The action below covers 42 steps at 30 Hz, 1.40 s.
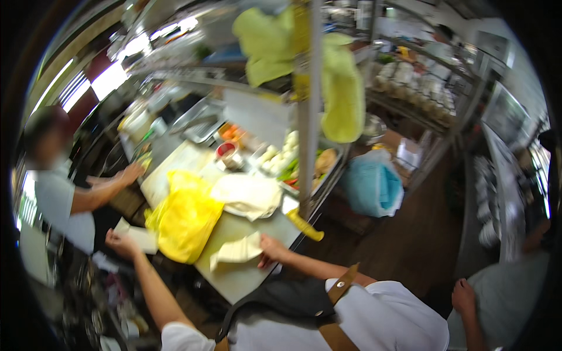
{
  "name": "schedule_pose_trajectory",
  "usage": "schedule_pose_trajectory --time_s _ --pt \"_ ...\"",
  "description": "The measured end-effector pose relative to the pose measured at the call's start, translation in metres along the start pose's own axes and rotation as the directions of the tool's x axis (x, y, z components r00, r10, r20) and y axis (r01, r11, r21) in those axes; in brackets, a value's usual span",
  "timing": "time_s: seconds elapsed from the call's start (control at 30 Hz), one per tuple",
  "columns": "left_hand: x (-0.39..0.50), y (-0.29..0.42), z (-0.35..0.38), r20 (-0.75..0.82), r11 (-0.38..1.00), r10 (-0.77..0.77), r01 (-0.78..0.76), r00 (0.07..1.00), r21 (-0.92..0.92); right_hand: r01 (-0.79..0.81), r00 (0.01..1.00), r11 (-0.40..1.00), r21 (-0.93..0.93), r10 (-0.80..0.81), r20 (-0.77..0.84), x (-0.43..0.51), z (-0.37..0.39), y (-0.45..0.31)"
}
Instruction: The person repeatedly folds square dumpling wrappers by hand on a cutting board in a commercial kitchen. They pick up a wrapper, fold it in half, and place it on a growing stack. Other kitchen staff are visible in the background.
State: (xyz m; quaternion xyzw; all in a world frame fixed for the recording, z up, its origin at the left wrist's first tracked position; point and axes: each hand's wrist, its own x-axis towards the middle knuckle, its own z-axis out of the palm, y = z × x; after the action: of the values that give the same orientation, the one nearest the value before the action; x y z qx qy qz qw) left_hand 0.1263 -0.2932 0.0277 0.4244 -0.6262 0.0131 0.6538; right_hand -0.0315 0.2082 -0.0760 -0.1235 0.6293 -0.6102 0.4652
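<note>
My left hand [122, 244] grips a pale, flat rectangular sheet [142, 239] past the left side of the board. My right hand [271, 249] pinches the edge of another cream-coloured, floppy sheet [236, 252] over the cutting board [232, 278]. What the sheets are made of is too blurred to tell. Between my hands a yellow plastic bag [189, 223] lies bunched up. Just beyond it is a pile of similar cream sheets [248, 193]. A yellow-handled knife [305, 224] lies at the board's right edge, its blade pointing away from me.
A metal post [311, 109] rises beside the knife. Behind stand a tray of vegetables [281, 160] and a red-lined container [227, 153]. A person [66, 206] works at the left; another person's hand [464, 296] shows at the right. A blue bag [373, 184] sits beyond the counter.
</note>
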Motion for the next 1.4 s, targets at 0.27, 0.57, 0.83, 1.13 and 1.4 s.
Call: schedule_pose_trajectory --time_s 0.27,0.57,0.83,1.13,1.4 --pt "-0.098 0.213 -0.034 0.658 0.841 0.346 0.09 0.669 -0.534 -0.028 0.999 0.996 0.089 0.03 -0.021 0.002 -0.018 0.005" --pt "-0.182 0.367 -0.011 0.933 -0.079 0.019 0.931 0.358 -0.356 -0.088 0.996 0.99 0.114 0.09 -0.014 0.002 -0.01 -0.005" --pt "-0.261 0.283 0.109 0.861 0.358 -0.333 0.896 0.386 -0.263 -0.072 0.997 0.992 0.1 0.071 0.02 0.015 -0.002 -0.002" --pt "-0.238 0.212 -0.071 0.967 0.968 0.25 0.045 -0.058 -0.247 -0.075 0.997 0.985 0.156 0.074 0.018 0.011 -0.01 -0.007" --pt "-0.249 0.208 -0.108 0.987 0.988 0.142 -0.052 -0.08 -0.147 -0.085 0.996 0.987 0.136 0.083 0.023 0.002 -0.008 -0.015"
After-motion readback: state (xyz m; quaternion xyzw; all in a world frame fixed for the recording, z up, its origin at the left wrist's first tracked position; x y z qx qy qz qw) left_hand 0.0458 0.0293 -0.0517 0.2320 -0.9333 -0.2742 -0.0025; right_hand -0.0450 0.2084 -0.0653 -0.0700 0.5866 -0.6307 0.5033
